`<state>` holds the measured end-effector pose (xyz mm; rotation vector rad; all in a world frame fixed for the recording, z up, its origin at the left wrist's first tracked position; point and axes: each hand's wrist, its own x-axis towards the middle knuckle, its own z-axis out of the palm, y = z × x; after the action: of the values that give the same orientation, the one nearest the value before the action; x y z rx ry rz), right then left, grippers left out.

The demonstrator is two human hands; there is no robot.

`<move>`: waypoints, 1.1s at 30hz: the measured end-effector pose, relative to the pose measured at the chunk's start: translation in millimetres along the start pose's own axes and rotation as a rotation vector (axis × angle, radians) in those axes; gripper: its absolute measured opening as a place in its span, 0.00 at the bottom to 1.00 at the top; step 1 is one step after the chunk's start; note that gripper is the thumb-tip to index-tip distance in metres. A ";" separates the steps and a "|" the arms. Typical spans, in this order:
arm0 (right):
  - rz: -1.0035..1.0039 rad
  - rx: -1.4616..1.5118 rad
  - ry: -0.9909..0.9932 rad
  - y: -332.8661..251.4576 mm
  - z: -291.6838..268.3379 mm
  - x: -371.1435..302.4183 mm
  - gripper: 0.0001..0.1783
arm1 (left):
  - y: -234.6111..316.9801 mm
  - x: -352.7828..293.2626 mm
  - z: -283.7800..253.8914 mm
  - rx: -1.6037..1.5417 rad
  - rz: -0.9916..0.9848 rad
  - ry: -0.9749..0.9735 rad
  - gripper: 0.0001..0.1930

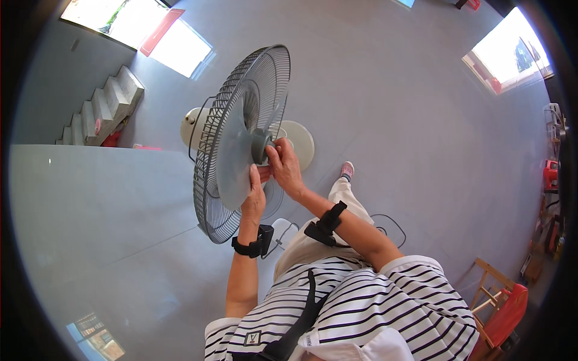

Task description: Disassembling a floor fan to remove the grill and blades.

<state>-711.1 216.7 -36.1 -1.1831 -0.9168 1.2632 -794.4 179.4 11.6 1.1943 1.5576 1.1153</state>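
Note:
A pedestal fan stands in front of me, its dark rear grille [212, 129] facing right with no front grille over it. Inside sit the translucent grey fan blades [232, 165] around a darker hub [259, 144]. My left hand [255, 191] grips the lower edge of a blade, thumb on its face and fingers toward the hub. The fingers of my right hand [285, 167] are closed on the front of the hub; any small part under the fingertips is hidden. Behind the grille shows the cream motor housing [192, 127], and the round cream base [303, 144] rests on the floor.
A cable [394, 224] loops on the grey floor beside my leg. Concrete steps [108, 105] rise at the far left. At the lower right stands a wooden-framed chair with red cloth [506, 313]. Various items, one a red object [550, 175], line the right wall.

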 end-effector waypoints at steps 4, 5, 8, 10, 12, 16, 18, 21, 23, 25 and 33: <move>-0.086 -0.093 0.014 -1.7 -0.4 -1.1 0.11 | -8.5 1.2 -0.4 0.034 0.042 0.012 0.19; -0.085 -0.094 0.015 -1.1 -1.1 -0.3 0.11 | -7.5 0.9 1.2 0.006 0.016 0.026 0.18; -0.136 -0.117 0.001 0.9 -4.2 2.6 0.11 | -8.9 1.2 2.0 -0.030 -0.010 0.040 0.17; -0.154 -0.152 -0.073 0.7 -7.6 4.1 0.10 | -14.3 1.6 -2.1 -0.037 -0.010 0.041 0.16; 0.003 -0.023 -0.149 -6.7 -14.0 4.9 0.11 | -11.2 2.8 -7.2 0.372 0.033 0.116 0.14; 0.159 0.253 -0.232 -9.0 -16.1 4.3 0.17 | 10.9 1.4 1.0 0.563 0.352 0.229 0.13; 0.065 0.169 -0.236 -8.1 -17.2 5.2 0.18 | 9.3 2.4 2.2 0.565 0.423 0.279 0.13; -0.057 0.042 -0.239 -5.3 -18.4 6.8 0.17 | 8.5 1.8 2.0 0.580 0.436 0.290 0.12; -0.085 -0.002 -0.237 -2.8 -17.2 6.6 0.17 | 8.0 1.8 2.6 0.566 0.424 0.278 0.12; -0.066 -0.030 -0.132 0.1 -9.2 2.1 0.15 | 6.1 1.9 3.6 0.554 0.413 0.267 0.12; -0.023 -0.042 0.054 -6.1 2.6 -5.5 0.14 | -2.5 3.3 4.9 0.572 0.555 0.262 0.11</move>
<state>-713.0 212.1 -29.0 -1.2308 -0.9185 1.1929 -790.9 183.0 7.6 2.0208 1.8758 1.2448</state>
